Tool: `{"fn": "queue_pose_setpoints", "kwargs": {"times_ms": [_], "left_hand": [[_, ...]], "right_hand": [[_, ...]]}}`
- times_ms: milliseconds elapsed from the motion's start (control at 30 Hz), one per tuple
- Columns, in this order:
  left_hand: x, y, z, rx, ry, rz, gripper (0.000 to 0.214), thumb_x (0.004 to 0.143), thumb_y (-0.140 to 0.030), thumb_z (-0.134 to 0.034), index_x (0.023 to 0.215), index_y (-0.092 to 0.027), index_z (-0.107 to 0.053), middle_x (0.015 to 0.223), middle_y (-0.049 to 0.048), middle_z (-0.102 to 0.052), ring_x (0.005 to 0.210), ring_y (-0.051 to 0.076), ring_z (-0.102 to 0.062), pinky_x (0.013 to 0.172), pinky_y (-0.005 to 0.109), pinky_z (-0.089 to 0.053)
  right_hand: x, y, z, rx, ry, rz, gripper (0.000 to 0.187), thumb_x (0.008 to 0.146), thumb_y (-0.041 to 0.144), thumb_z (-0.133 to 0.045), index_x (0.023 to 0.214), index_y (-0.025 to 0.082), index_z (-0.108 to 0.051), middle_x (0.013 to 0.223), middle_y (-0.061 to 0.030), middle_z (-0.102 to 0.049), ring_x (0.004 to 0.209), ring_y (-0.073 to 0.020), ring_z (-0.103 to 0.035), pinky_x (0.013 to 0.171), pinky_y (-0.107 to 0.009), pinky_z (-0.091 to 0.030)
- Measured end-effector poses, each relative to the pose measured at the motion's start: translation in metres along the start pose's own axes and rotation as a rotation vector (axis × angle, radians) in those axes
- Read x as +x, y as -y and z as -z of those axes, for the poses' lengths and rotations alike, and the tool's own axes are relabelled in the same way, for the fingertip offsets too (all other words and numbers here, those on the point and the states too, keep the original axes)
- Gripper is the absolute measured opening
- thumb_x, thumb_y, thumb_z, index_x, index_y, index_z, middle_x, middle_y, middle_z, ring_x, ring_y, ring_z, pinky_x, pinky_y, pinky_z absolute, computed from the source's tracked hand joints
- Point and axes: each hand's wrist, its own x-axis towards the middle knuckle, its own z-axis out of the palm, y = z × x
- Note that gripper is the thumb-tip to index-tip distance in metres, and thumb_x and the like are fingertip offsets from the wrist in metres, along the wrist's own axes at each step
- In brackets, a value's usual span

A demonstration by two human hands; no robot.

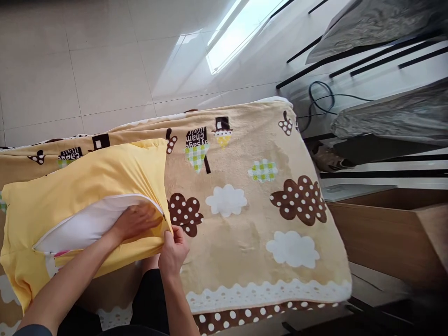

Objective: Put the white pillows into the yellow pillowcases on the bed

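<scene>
A yellow pillowcase (115, 168) lies across the left of the bed, its long zipped slit gaping. White pillow filling (84, 226) shows through the opening. My left hand (138, 220) reaches into the slit toward the right end, fingers stretched out flat against the inside, the fingertips partly in the shadow of the cloth. At the pillowcase's lower right corner, my right hand (175, 242) pinches the yellow edge between thumb and fingers. A pink patch of print shows by the slit's lower left end.
Under the pillowcase spreads a beige blanket (231, 242) with clouds and trees. To the right stand a cardboard box (378, 224), black metal bars and grey plastic-covered items (392, 112). A dark cable (322, 98) coils on the tiled floor (105, 60).
</scene>
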Motion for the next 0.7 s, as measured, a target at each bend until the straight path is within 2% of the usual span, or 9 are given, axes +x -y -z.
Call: {"fn": "queue_pose_setpoints", "kwargs": {"times_ms": [67,100,133,200,300,367,500,567,700], "left_hand": [[0.003,-0.009,-0.008,0.095,0.066,-0.190,0.035,0.094,-0.015,-0.038,0.122,-0.024,-0.057,0.132,0.0075,-0.057,0.131,0.020,-0.041,0.104,0.037,-0.035],[0.006,-0.012,-0.011,0.109,0.093,-0.210,0.033,0.094,-0.016,-0.038,0.118,-0.021,-0.060,0.129,0.0089,-0.059,0.131,0.020,-0.042,0.106,0.037,-0.034],[0.011,-0.014,-0.014,0.114,0.116,-0.175,0.031,0.094,-0.018,-0.040,0.115,-0.019,-0.062,0.126,0.0110,-0.060,0.129,0.022,-0.044,0.106,0.039,-0.034],[0.025,-0.017,-0.020,0.097,0.153,0.003,0.029,0.092,-0.020,-0.045,0.115,-0.016,-0.063,0.125,0.0145,-0.061,0.126,0.026,-0.047,0.103,0.043,-0.037],[0.044,-0.021,-0.026,0.053,0.194,0.234,0.036,0.090,-0.014,-0.045,0.123,-0.015,-0.058,0.128,0.0147,-0.060,0.124,0.025,-0.050,0.100,0.041,-0.040],[0.049,-0.021,-0.026,0.033,0.202,0.288,0.038,0.089,-0.010,-0.043,0.124,-0.013,-0.058,0.124,0.0153,-0.063,0.118,0.023,-0.054,0.096,0.038,-0.042],[0.044,-0.010,-0.016,-0.019,0.187,0.335,0.035,0.088,-0.013,-0.046,0.118,-0.013,-0.062,0.116,0.0134,-0.067,0.112,0.024,-0.058,0.097,0.038,-0.043],[0.038,0.002,-0.006,-0.162,0.137,0.349,0.035,0.084,-0.012,-0.049,0.114,-0.017,-0.066,0.114,0.0082,-0.069,0.111,0.023,-0.059,0.098,0.036,-0.043],[0.030,0.029,0.021,-0.801,0.021,0.371,0.034,0.070,-0.007,-0.053,0.096,-0.016,-0.074,0.098,0.0014,-0.074,0.093,0.020,-0.064,0.084,0.028,-0.048]], "right_hand": [[0.001,-0.006,0.001,-0.084,0.050,0.009,0.015,0.068,0.035,-0.051,0.072,0.021,-0.050,0.064,0.0037,-0.051,0.060,-0.0136,-0.047,0.056,-0.025,-0.038],[0.003,-0.009,0.001,-0.138,0.068,0.014,0.016,0.067,0.035,-0.051,0.075,0.021,-0.050,0.065,0.0034,-0.052,0.060,-0.0144,-0.049,0.057,-0.025,-0.039],[0.005,-0.012,0.002,-0.197,0.083,0.017,0.018,0.066,0.034,-0.052,0.079,0.022,-0.050,0.065,0.0035,-0.053,0.059,-0.0151,-0.050,0.057,-0.026,-0.039],[0.009,-0.016,0.001,-0.314,0.105,0.028,0.025,0.065,0.034,-0.053,0.087,0.022,-0.051,0.063,0.0039,-0.053,0.055,-0.0163,-0.050,0.056,-0.027,-0.037],[0.015,-0.020,0.003,-0.446,0.070,0.084,0.030,0.066,0.029,-0.049,0.094,0.021,-0.053,0.062,0.0031,-0.053,0.055,-0.0180,-0.050,0.057,-0.028,-0.035],[0.016,-0.023,0.005,-0.491,0.010,0.129,0.034,0.064,0.024,-0.044,0.096,0.020,-0.054,0.064,0.0020,-0.053,0.057,-0.0185,-0.050,0.059,-0.028,-0.034],[0.016,-0.030,0.008,-0.489,-0.074,0.163,0.037,0.063,0.022,-0.041,0.097,0.019,-0.055,0.064,0.0022,-0.051,0.058,-0.0180,-0.048,0.060,-0.028,-0.033],[0.017,-0.029,0.006,-0.464,-0.084,0.153,0.037,0.064,0.023,-0.041,0.098,0.019,-0.055,0.062,0.0035,-0.048,0.057,-0.0175,-0.047,0.059,-0.028,-0.033],[0.023,-0.021,0.000,-0.360,-0.137,0.132,0.034,0.066,0.024,-0.044,0.097,0.019,-0.056,0.059,0.0058,-0.043,0.055,-0.0156,-0.043,0.058,-0.027,-0.033]]}}
